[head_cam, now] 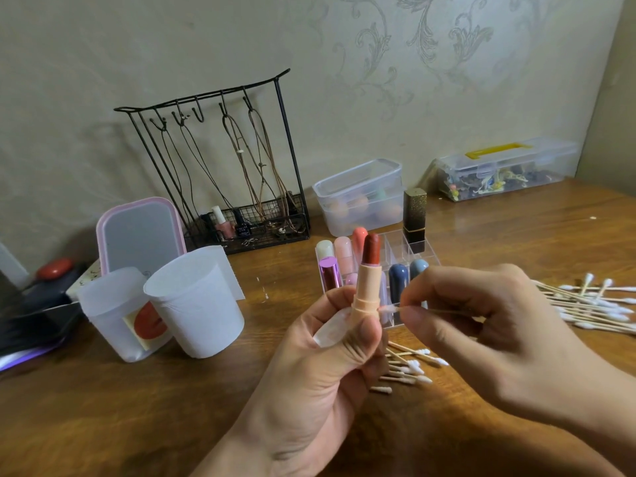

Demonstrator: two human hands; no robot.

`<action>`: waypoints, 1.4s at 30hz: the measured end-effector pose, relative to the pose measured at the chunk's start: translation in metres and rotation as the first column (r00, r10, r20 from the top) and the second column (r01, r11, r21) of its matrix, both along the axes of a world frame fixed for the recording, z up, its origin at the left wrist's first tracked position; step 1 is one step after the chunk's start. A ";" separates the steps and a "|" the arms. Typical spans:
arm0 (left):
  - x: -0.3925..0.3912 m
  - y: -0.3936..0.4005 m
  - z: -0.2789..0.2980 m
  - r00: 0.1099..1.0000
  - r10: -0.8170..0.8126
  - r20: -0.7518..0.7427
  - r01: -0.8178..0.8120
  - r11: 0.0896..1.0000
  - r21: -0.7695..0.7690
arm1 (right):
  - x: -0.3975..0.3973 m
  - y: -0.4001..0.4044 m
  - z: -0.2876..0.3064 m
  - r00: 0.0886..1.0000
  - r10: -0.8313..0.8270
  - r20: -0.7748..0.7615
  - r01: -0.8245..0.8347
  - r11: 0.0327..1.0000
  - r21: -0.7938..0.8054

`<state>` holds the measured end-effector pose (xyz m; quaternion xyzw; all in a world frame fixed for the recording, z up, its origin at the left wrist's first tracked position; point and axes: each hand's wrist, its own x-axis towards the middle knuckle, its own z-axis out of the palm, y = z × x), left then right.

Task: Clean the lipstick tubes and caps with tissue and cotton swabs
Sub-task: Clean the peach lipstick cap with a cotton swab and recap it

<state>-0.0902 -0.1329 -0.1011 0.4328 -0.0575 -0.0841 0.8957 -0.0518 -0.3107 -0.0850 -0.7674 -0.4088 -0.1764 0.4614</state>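
Lipstick tube (367,294), peach with its red bullet extended and cap off, stands upright in the left hand (330,359), whose grip is curled round the base above the bench (137,407). Head view: the right hand (481,325) pinches a cotton swab (390,309), its tip touching the tube collar, so cleaning of this tube is under way. Swabs (409,368) lying under the hands are possibly used ones; blur prevents confirmation. Several capped lipsticks wait in the clear organizer (430,258), and a fresh swab pile (599,308) lies to the right; most work appears left.
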 end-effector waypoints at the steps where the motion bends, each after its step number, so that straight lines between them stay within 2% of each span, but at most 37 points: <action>1: 0.000 0.000 0.000 1.000 0.001 -0.001 -0.001 1.000 -0.001 | 0.000 0.000 0.000 1.000 0.006 0.003 -0.006 1.000 0.000; 13: 0.001 -0.003 -0.001 0.999 0.033 0.010 -0.033 0.998 0.052 | -0.003 -0.001 0.000 0.996 -0.021 0.081 0.025 0.999 -0.040; 16: 0.002 -0.002 -0.001 0.999 0.024 0.028 -0.026 0.998 0.060 | -0.002 -0.002 0.004 0.996 -0.014 0.091 0.012 1.000 0.027; 25: 0.002 0.001 -0.002 0.999 -0.046 0.024 0.047 0.998 -0.045 | 0.004 -0.005 0.003 0.993 -0.045 0.113 0.039 0.998 0.057; 37: 0.000 -0.002 0.000 0.999 -0.035 0.023 0.035 0.999 -0.018 | 0.007 -0.006 0.001 0.984 -0.064 0.165 0.061 0.998 0.025; 42: 0.001 -0.003 -0.002 0.996 -0.053 0.072 0.053 0.999 0.005 | 0.006 -0.005 0.002 0.986 -0.045 0.160 0.044 0.999 0.009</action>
